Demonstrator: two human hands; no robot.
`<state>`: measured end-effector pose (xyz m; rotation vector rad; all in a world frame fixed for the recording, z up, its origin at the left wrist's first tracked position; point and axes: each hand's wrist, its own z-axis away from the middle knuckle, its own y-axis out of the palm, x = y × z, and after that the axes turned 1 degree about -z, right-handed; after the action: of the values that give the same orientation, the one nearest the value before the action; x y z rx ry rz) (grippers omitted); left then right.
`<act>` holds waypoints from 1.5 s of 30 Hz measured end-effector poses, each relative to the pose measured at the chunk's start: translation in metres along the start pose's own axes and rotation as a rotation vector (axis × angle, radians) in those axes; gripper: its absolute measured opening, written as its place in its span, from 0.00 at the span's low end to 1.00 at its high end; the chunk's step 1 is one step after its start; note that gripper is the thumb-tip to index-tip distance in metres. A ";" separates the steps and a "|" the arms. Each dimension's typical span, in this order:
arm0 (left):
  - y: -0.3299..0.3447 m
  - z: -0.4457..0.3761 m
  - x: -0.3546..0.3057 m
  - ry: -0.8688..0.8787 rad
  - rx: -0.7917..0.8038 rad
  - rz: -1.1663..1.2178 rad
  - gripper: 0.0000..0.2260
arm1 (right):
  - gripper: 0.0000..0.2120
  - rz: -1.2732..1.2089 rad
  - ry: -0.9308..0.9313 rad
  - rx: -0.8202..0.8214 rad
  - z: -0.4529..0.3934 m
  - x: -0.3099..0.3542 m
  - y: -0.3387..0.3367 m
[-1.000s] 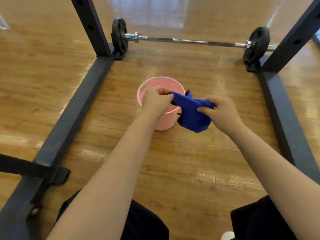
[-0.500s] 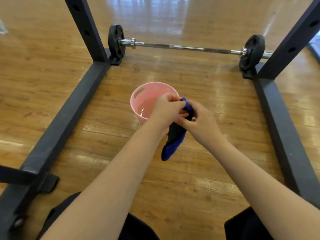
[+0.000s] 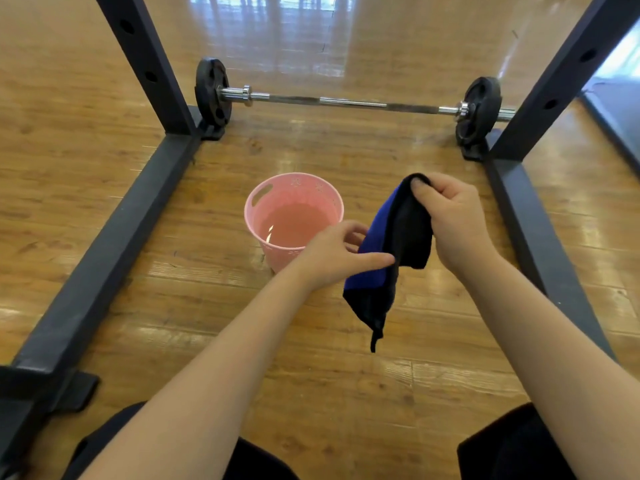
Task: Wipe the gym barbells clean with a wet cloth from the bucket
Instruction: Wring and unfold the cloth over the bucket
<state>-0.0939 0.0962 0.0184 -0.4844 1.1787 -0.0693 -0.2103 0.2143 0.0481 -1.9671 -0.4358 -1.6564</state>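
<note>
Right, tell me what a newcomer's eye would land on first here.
First, the blue and black cloth hanging at centre, gripped at its top by the right hand and pinched lower down by the left hand. Just left of it stands the pink bucket with water inside. Beyond, the barbell lies across the wooden floor between the dark rack posts.

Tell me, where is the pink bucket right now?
The pink bucket stands on the wooden floor at the middle of the head view, just left of the hands, with the barbell behind it.

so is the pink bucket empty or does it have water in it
It has water: the pink bucket stands upright and a glint shows on the liquid surface inside.
</note>
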 end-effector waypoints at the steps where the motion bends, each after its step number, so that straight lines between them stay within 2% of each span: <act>1: 0.009 0.001 -0.003 -0.005 0.009 0.011 0.22 | 0.10 0.011 -0.009 -0.018 0.002 0.002 -0.002; 2: 0.018 0.002 -0.007 0.010 -0.022 -0.047 0.21 | 0.10 0.036 -0.020 -0.021 0.004 0.004 -0.002; 5: 0.032 0.001 -0.009 0.089 -0.219 -0.211 0.08 | 0.10 0.096 -0.045 -0.033 0.010 0.007 -0.004; 8: 0.022 -0.004 -0.009 0.114 -0.246 -0.218 0.01 | 0.08 0.083 -0.035 -0.110 0.009 0.008 -0.015; 12: 0.001 -0.004 -0.006 0.075 -0.223 -0.222 0.05 | 0.10 0.158 -0.053 -0.166 0.007 0.006 -0.033; 18: -0.027 -0.001 -0.002 -0.120 -0.271 -0.202 0.10 | 0.09 0.268 -0.034 -0.212 0.002 -0.003 -0.042; 23: -0.029 0.005 -0.011 -0.204 -0.294 0.121 0.06 | 0.07 0.335 -0.087 -0.313 0.006 -0.001 -0.026; 25: -0.018 0.008 -0.018 -0.223 -0.239 0.320 0.03 | 0.09 0.330 -0.077 -0.284 0.012 0.002 -0.014; 28: -0.004 0.009 -0.027 -0.223 -0.213 0.539 0.14 | 0.09 0.309 -0.073 -0.136 0.025 0.002 0.008; 30: 0.000 0.010 -0.033 -0.227 -0.240 0.623 0.17 | 0.10 0.286 -0.095 -0.050 0.032 0.001 0.018; 36: -0.004 0.014 -0.040 -0.208 -0.317 0.885 0.10 | 0.14 0.334 -0.197 0.055 0.037 -0.007 0.029; 38: -0.007 0.018 -0.041 -0.175 -0.249 0.879 0.06 | 0.17 0.390 -0.206 0.143 0.041 -0.010 0.034; 40: -0.012 0.022 -0.041 -0.132 -0.131 0.764 0.07 | 0.21 0.404 -0.188 0.157 0.042 -0.010 0.036; 42: -0.020 0.024 -0.038 -0.077 -0.054 0.682 0.10 | 0.17 0.362 -0.213 0.102 0.038 -0.007 0.033; 43: -0.024 0.023 -0.036 -0.049 -0.064 0.680 0.11 | 0.15 0.306 -0.198 0.069 0.034 -0.004 0.030; 45: -0.031 0.021 -0.030 0.009 -0.234 0.610 0.09 | 0.14 0.125 -0.068 0.038 0.025 0.002 0.025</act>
<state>-0.0804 0.0841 0.0633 -0.3095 1.3066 0.5968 -0.1759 0.2083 0.0428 -1.9851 -0.3590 -1.4978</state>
